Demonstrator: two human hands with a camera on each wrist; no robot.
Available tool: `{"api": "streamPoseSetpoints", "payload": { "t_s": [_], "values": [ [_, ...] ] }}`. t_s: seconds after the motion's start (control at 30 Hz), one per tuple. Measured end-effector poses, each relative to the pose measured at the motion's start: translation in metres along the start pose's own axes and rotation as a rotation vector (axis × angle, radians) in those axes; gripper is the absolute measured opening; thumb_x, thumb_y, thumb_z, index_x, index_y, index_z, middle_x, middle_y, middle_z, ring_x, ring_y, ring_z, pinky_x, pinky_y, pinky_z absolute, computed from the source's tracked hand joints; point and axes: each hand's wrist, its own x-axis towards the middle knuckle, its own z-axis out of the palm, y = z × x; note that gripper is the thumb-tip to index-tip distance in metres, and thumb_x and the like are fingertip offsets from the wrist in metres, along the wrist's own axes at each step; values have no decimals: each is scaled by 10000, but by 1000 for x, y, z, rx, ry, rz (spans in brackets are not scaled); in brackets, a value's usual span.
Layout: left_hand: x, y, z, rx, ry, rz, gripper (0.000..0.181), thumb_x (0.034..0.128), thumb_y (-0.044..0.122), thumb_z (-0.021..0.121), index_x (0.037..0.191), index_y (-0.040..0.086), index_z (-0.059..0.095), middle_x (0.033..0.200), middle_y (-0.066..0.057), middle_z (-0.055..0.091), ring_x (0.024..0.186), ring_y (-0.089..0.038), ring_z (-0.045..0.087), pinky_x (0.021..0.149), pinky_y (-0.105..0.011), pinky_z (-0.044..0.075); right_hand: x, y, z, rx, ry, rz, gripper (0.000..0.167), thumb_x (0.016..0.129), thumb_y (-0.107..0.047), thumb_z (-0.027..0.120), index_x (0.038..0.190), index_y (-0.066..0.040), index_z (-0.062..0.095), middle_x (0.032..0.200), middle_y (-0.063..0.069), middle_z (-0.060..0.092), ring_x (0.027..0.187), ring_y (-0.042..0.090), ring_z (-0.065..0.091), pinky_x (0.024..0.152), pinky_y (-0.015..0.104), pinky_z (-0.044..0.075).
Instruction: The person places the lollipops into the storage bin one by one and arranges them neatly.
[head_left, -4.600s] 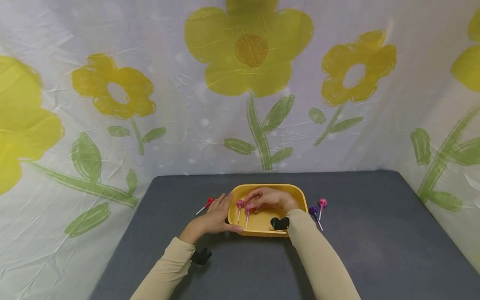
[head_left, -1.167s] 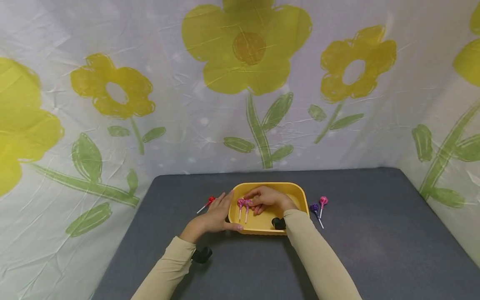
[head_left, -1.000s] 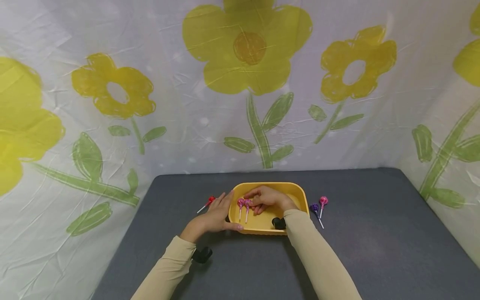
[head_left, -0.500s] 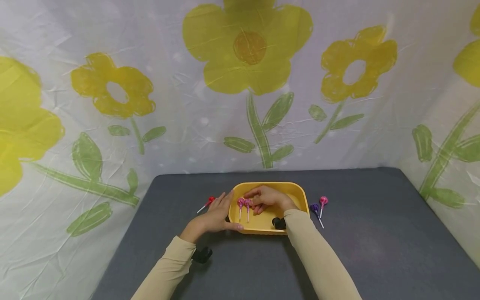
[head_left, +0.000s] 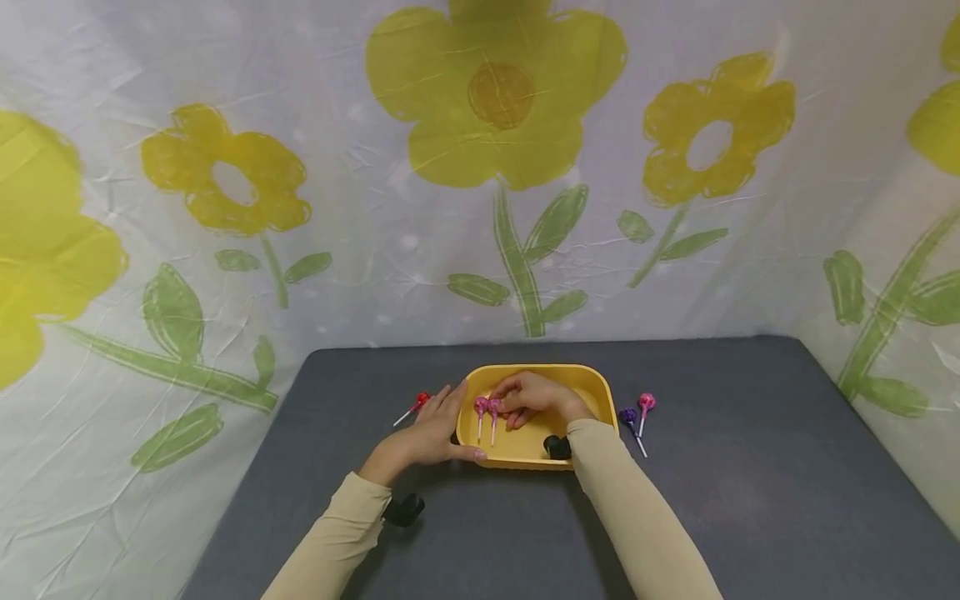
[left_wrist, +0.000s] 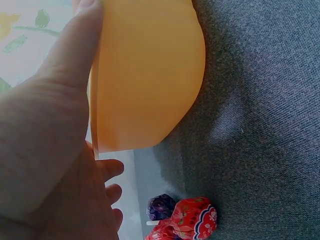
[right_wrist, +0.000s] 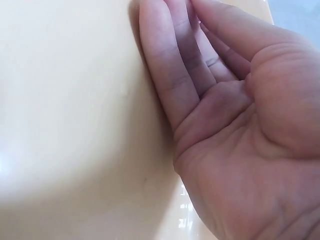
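Inside the yellow bin [head_left: 555,458], two pink lollipops lie side by side at the left end, sticks toward the front. My right hand [head_left: 534,398] reaches into the bin and pinches the head of the right-hand lollipop [head_left: 494,406]; its contact is mostly hidden. Beside it lies the other lollipop [head_left: 481,405], untouched. In the right wrist view, the fingers of my right hand [right_wrist: 215,100] lie along the bin's floor. My left hand [head_left: 429,433] rests on the bin's left end, fingers extended along the side and thumb on the front rim.
A red lollipop [head_left: 422,398] lies left of the bin, partly behind the left hand. The left wrist view shows a dark purple lollipop [left_wrist: 161,206] near it. Right of the bin, a pink lollipop [head_left: 647,402] and a purple lollipop [head_left: 628,415] lie on the grey tabletop [head_left: 750,467].
Since the earliest frame, the right-hand pink lollipop has shifted slightly up, its head now level with the other one. Over the last second hardly anything has moved; the left hand stays put.
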Motion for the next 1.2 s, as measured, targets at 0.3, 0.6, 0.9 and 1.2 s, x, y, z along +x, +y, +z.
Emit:
{"api": "streamPoseSetpoints", "payload": {
  "t_s": [0.3, 0.6, 0.9, 1.2],
  "values": [
    [0, -1, 1, 5, 2, 4, 1268, 770, 672, 712, 1595, 74, -42, 1673, -159, 116, 1552, -404, 36, 1234, -615, 74, 4, 4, 0, 1, 8, -10, 342, 973, -25, 552, 1308, 43, 573, 773, 20, 619, 646, 130, 713, 631, 280, 607],
    [-1, 0, 0, 4, -2, -1, 1271, 769, 673, 711, 1594, 66, -41, 1671, -164, 124, 1552, -403, 36, 1233, -617, 70, 2, 2, 0, -4, 4, -2, 420, 960, -17, 548, 1375, 45, 529, 759, 11, 622, 650, 127, 715, 645, 294, 612],
    [-1, -2, 1, 7, 1, 3, 1264, 772, 677, 705, 1595, 64, -34, 1670, -168, 122, 1552, -404, 42, 1232, -619, 78, -2, -4, 0, -14, -23, 7, 448, 947, -46, 587, 1387, 19, 527, 779, 32, 661, 664, 145, 721, 701, 320, 617],
    [0, -1, -1, 13, 5, 9, 1253, 777, 661, 712, 1595, 61, -24, 1667, -169, 136, 1552, -402, 44, 1233, -614, 91, -10, -16, -3, -120, -15, 60, 454, 936, -2, 593, 1386, -9, 536, 848, 107, 722, 651, 142, 699, 721, 349, 619]
  ]
}}
